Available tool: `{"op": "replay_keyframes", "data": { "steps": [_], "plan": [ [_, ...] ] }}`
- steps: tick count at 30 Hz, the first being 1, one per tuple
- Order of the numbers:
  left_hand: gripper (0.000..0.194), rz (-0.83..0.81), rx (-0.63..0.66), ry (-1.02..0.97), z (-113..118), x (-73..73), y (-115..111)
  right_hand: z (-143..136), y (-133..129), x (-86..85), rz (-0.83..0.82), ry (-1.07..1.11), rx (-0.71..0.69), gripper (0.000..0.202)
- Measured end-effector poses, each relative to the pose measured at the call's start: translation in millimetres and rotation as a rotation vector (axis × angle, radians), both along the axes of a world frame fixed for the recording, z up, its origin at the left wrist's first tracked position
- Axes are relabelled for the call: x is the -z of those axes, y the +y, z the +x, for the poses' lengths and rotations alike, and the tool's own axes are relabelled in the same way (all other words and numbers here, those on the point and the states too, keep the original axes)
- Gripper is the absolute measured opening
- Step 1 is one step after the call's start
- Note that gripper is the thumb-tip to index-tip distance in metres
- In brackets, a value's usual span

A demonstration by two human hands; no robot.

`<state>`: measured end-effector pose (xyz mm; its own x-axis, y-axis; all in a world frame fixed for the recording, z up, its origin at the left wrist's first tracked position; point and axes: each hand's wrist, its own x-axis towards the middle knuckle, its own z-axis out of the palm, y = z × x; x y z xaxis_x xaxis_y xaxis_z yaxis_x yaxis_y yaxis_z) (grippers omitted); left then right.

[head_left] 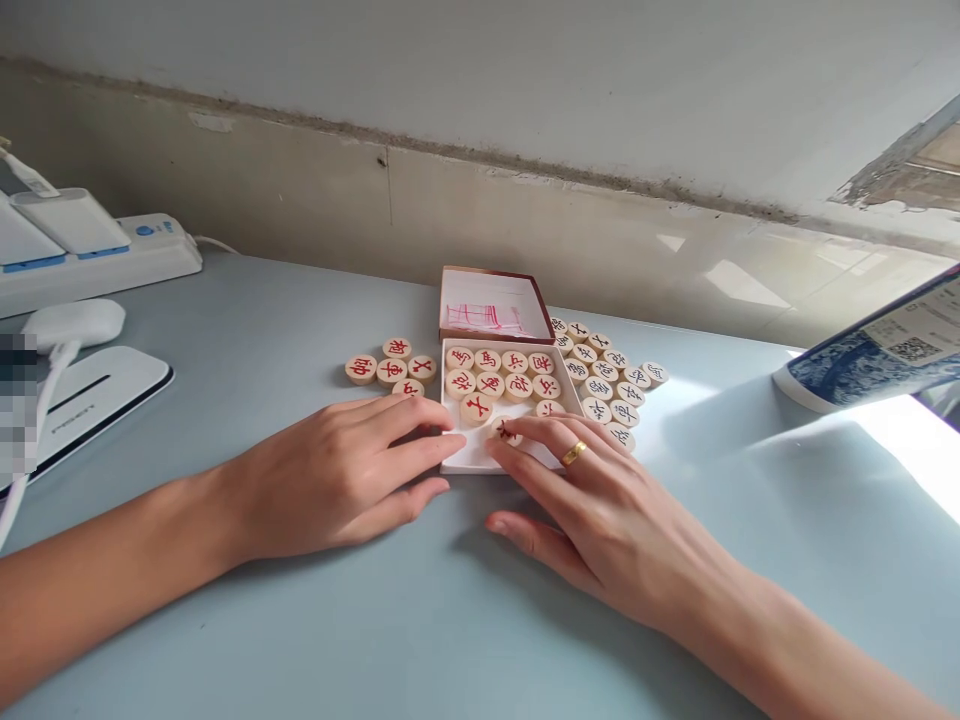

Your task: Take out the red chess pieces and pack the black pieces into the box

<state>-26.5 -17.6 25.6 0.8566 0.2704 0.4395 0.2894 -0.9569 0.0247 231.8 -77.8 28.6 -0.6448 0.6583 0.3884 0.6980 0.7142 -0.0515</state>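
Note:
A shallow white box (469,458) holds several round wooden Chinese chess pieces with red characters, such as one red-marked piece (476,408) near its left side. My right hand (592,490), with a gold ring, reaches over the box's front right. Its index and middle fingertips touch a chess piece (505,432) inside the box, partly covered by them; the thumb is spread away. My left hand (352,470) has its fingers stretched out, tips at the box's left wall. Behind that hand lie several loose red-marked pieces (391,372), one partly hidden by its fingers.
The box's lid (495,285), with pink scribbles inside, leans open behind. Several black-marked pieces (600,387) lie right of the box. A blue-and-white cylinder (877,340) stands at right. A power strip (142,255), charging pad (112,390) and white earphone case (79,325) sit left.

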Motion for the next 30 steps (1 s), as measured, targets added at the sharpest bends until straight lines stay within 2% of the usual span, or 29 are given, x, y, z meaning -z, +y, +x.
{"op": "replay_keyframes", "data": {
  "steps": [7, 14, 24, 27, 30],
  "plan": [
    [0.023, 0.007, -0.005, -0.013, -1.5, -0.6, 0.1, 1.5, 2.3, 1.3, 0.033, 0.041, -0.024, 0.040],
    [0.020, 0.090, 0.016, -0.085, 1.6, -5.8, -3.8, 0.2, -5.3, -7.0, 0.051, 0.118, -0.200, 0.038],
    [0.011, 0.003, 0.110, -0.171, 6.7, -5.0, -4.0, -3.2, -4.4, -2.2, 0.021, 0.093, -0.283, 0.046],
    [0.009, 0.016, 0.145, -0.169, 2.5, -5.0, -2.5, -2.7, -7.5, -8.3, 0.043, 0.114, -0.290, 0.035],
    [0.013, 0.064, 0.070, -0.182, -4.4, -4.3, 1.5, 2.0, -19.4, -24.0, 0.023, 0.196, -0.381, 0.016]
  ]
}}
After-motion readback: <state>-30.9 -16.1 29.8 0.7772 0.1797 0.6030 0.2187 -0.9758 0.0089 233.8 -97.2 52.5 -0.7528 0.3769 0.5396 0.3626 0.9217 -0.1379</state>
